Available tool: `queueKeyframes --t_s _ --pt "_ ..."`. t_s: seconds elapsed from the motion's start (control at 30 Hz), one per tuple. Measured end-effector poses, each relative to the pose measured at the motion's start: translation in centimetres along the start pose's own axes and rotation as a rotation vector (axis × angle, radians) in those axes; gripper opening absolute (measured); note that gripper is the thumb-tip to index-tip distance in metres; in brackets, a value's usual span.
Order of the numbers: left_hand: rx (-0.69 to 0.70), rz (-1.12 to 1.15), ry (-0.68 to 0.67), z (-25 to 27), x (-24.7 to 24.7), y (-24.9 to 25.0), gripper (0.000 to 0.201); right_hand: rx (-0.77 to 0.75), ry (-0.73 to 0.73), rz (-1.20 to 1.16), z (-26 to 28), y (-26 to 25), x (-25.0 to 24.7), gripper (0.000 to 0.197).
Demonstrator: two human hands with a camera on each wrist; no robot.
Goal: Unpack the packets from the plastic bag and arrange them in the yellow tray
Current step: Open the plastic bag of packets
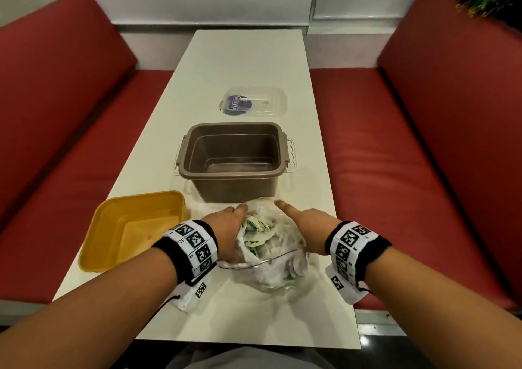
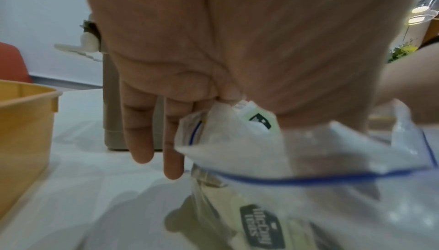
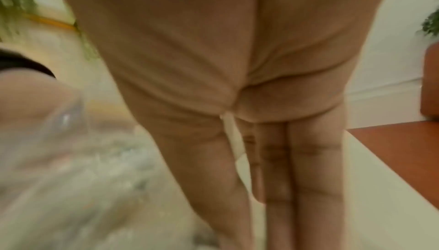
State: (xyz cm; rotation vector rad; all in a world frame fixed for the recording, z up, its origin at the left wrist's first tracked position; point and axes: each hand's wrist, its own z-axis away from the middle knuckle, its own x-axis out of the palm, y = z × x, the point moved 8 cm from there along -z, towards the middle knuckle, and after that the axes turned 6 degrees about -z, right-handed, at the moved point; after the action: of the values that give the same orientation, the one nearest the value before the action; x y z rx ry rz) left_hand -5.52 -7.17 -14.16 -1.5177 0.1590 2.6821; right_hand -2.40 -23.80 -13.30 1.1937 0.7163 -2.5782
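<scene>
While the plastic bag lies on the worktop between my two hands, nothing has reached the yellow tray, which sits just outboard of my left hand. I note that hand pinching the bag's rim near its blue seal line, thumb against the plastic, remaining fingers extended. My right hand is flat and relaxed against the bag's opposite flank, gripping nothing. Packets are bunched inside; their orientation is indistinct. The bag's long axis runs from my body outward, mouth apparently toward me. Recommendation: spread the mouth with both hands, then withdraw packets singly, steadying the bag
</scene>
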Motion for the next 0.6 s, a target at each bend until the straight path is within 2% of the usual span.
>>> queueKeyframes --t_s 0.13,0.23,0.3,0.37,0.47,0.6 --pt "-0.069 0.039 -0.010 0.2 0.7 0.8 0.117 -0.038 0.015 -0.128 -0.7 0.3 0.6 0.099" --pt "-0.185 0.107 -0.010 0.2 1.2 0.5 0.119 -0.119 0.115 -0.288 -0.9 0.0 -0.6 0.079" --pt "-0.245 0.137 0.016 0.3 1.2 0.1 0.123 -0.108 0.115 -0.412 -0.6 0.1 -0.9 0.074" --pt "-0.273 0.142 0.043 0.3 1.1 -0.2 0.124 -0.077 0.113 -0.424 -0.5 0.3 -0.5 0.077" --pt "-0.266 0.201 0.064 0.3 1.1 -0.6 0.121 -0.019 0.128 -0.244 -0.7 0.8 0.2 0.091" --pt "-0.188 0.295 0.012 -0.2 0.7 -1.6 0.102 -0.034 0.057 -0.213 -1.3 1.5 1.0 0.101"
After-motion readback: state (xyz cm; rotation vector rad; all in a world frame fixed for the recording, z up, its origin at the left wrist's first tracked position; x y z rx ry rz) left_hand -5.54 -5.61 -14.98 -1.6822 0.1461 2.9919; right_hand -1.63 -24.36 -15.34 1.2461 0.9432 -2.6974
